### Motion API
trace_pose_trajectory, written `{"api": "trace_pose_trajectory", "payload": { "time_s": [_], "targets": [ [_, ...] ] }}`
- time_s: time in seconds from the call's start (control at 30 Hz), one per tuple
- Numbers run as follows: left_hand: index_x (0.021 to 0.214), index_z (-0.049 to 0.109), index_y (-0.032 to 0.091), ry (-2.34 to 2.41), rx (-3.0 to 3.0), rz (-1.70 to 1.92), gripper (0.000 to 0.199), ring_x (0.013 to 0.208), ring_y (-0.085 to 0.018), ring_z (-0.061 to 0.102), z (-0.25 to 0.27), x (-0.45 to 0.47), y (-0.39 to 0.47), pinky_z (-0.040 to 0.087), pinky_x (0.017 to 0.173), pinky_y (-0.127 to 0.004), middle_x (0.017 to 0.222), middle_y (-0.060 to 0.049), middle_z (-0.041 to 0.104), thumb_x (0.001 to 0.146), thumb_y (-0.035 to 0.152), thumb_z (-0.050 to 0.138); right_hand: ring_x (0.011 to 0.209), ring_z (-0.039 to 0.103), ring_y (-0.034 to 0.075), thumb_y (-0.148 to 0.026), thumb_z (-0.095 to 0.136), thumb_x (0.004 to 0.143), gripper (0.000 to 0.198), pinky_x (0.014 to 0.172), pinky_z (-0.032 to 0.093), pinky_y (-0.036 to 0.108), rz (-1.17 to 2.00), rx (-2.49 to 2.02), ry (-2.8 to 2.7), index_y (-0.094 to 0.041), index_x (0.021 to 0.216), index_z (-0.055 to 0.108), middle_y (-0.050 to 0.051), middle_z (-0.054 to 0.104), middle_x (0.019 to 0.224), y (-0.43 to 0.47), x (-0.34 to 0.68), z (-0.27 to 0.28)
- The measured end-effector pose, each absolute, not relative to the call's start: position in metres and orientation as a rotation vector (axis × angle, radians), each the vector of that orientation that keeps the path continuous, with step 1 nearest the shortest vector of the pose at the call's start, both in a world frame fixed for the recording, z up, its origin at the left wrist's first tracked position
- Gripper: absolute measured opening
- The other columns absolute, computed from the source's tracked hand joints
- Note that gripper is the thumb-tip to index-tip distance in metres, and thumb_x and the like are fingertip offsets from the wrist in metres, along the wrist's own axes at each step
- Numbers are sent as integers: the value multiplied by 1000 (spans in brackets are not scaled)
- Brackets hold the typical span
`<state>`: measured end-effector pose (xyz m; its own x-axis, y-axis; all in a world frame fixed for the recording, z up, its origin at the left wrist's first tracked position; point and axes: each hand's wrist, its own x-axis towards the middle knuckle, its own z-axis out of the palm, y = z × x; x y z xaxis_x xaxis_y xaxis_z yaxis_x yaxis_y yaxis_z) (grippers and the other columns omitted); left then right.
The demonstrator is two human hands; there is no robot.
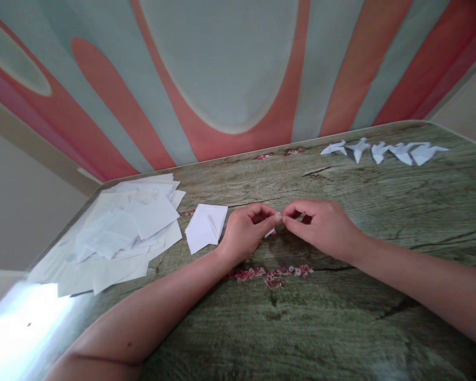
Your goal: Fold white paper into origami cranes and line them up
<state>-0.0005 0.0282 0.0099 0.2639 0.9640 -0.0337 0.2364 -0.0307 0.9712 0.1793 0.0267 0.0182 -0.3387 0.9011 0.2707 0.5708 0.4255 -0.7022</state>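
My left hand [248, 230] is closed in a pinch on a small white folded paper [269, 233], most of it hidden behind the fingers. Fingertips of my right hand [321, 225] pinch together right beside the left ones, at the paper's tip. Just left of my left hand lies a short stack of white paper squares [206, 227], with a narrow folded strip on top. At the far right of the table, several folded white paper birds [402, 152] stand in a row.
A large loose pile of white paper sheets [127, 227] spreads over the table's left side. The wood-grain table [321, 328] has printed pink blossoms. Behind its back edge rises a wall with coral and grey-blue stripes [230, 63]. Bright light falls on the lower left corner.
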Motion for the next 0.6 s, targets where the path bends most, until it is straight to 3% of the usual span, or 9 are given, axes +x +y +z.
{"api": "trace_pose_trajectory", "payload": {
  "time_s": [0.17,0.43,0.6],
  "targets": [
    [94,64,14,1120,1323,900,22,68,-10,63,9,-2,33,49,67,-23,81,-2,65,77,27,67,63,60,14,-33,50,88,23,59,41,26,869,-1298,-1967,-21,80,68,-1,68,70,34,183,17],
    [104,54,15,996,1239,900,36,70,-11,64,5,-1,34,49,68,-24,80,0,62,73,19,72,58,57,12,-32,58,83,18,56,39,25,814,-1311,-1946,-22,73,69,-3,68,68,31,182,20],
    [99,55,14,915,1056,903,31,66,-9,60,11,-5,38,47,65,-23,81,-1,64,74,20,71,67,61,14,-37,50,88,24,60,44,27,1006,-1201,-1915,-23,91,70,0,70,79,35,185,22]
  ]
}}
